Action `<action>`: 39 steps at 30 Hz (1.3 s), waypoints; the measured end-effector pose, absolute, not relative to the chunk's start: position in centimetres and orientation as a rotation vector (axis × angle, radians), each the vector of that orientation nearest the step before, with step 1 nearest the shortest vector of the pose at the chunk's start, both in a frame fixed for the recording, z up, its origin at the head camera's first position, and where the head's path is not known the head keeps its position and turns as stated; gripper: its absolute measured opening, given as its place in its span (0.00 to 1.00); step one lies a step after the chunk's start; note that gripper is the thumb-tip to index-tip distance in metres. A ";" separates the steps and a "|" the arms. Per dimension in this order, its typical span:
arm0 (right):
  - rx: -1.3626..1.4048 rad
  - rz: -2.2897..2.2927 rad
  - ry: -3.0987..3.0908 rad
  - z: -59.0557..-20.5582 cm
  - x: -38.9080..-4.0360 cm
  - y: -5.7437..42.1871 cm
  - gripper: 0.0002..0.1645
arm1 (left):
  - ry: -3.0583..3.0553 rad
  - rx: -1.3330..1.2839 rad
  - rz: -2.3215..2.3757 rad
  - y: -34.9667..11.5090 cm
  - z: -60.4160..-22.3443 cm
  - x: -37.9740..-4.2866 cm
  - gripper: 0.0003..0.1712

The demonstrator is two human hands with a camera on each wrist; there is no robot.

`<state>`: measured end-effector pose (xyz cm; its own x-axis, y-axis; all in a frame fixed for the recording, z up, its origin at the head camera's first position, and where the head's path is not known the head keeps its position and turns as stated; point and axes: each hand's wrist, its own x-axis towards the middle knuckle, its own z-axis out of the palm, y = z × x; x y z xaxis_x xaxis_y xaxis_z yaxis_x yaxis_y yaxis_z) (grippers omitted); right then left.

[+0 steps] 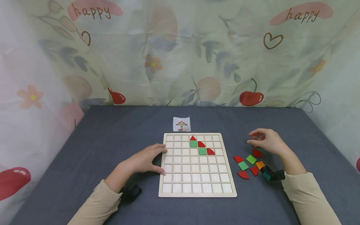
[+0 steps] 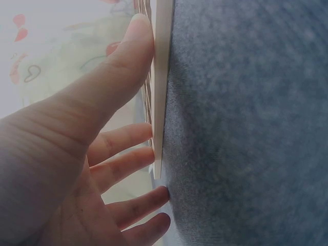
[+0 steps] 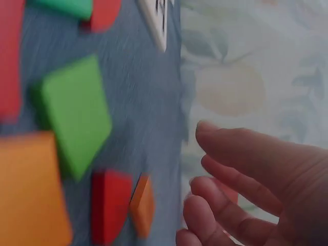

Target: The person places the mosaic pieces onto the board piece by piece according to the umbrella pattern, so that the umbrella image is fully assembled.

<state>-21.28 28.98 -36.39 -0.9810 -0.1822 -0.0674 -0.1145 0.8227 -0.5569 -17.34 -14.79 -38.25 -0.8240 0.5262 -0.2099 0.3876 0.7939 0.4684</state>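
A pale wooden grid board (image 1: 180, 168) lies on the table. My left hand (image 1: 147, 159) rests at its left edge, thumb and fingers spread along the rim (image 2: 162, 77). On the board sit a red triangle (image 1: 192, 138), green squares (image 1: 193, 144) and red quarter-circles (image 1: 210, 152), in a stepped pattern near the top. To the right, my right hand (image 1: 268, 141) hovers over loose pieces, its fingers loosely bent with nothing between thumb and fingertips. Below it are a red piece (image 1: 257, 153), a light-green square (image 3: 79, 115) and a small orange piece (image 3: 143, 207).
Beyond the board's far edge lies a small card (image 1: 181, 124) with a printed grid picture. More loose pieces lie beside the board: a green square (image 1: 243, 165), a red quarter-circle (image 1: 243, 175) and an orange square (image 1: 260, 165). A patterned cloth (image 1: 180, 62) hangs behind the table.
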 end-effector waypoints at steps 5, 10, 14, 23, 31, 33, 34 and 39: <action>-0.160 -0.829 2.892 -37.0 -21.3 30.5 0.29 | 2.650 0.695 0.591 -14.8 -38.2 -17.3 0.47; -0.127 -0.804 2.873 -37.4 -21.3 31.1 0.30 | 2.650 0.690 0.589 -14.8 -38.2 -17.3 0.47; -0.118 -0.794 2.856 -37.8 -21.4 31.3 0.30 | 2.650 0.688 0.590 -14.8 -38.2 -17.3 0.47; -0.121 -0.766 2.876 -38.0 -21.6 31.2 0.27 | 2.649 0.692 0.596 -14.8 -38.2 -17.3 0.48; -0.132 -0.789 2.886 -37.9 -21.7 30.9 0.26 | 2.647 0.703 0.602 -14.9 -38.3 -17.4 0.48; -0.139 -0.806 2.888 -37.8 -21.7 30.7 0.26 | 2.649 0.706 0.600 -14.9 -38.3 -17.4 0.48; -0.143 -0.814 2.891 -37.7 -21.7 30.6 0.25 | 2.650 0.708 0.599 -14.9 -38.3 -17.4 0.47; -0.165 -0.832 2.902 -37.2 -21.7 29.7 0.25 | 2.655 0.714 0.597 -14.9 -38.4 -17.5 0.47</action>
